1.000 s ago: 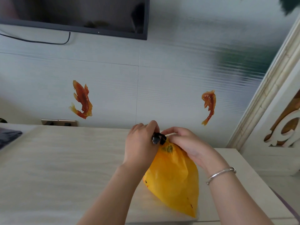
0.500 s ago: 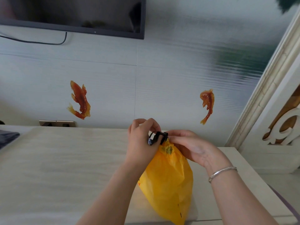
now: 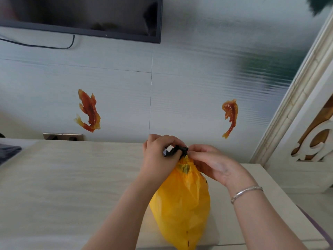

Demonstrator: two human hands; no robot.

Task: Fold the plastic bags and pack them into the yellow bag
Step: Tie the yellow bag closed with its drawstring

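A pale wood-grain tabletop [image 3: 63, 177] fills the lower part of the head view, set against a tiled wall [image 3: 180, 87] that carries two orange fish stickers and the lower edge of a dark television [image 3: 81, 13]. Near the table's right end stands the yellow bag [image 3: 182, 204], bulging, its base at the near edge and its neck gathered to a point at the top.

The left hand [image 3: 158, 157] is curled round the neck from the left, with a black plastic bag [image 3: 173, 151] pinched under its thumb. The right hand [image 3: 214, 165] meets it from the other side, fingertips pinching the same dark bundle just above the yellow mouth; a silver bracelet [image 3: 246, 193] sits on that wrist.

This looks like the packing step: a folded black piece is being pushed into an already well-filled bag, so the task seems far along. The next move probably calls for one hand to hold the mouth open while the other presses the bundle down past the gathered film, gently, since thin plastic tears or springs back easily.
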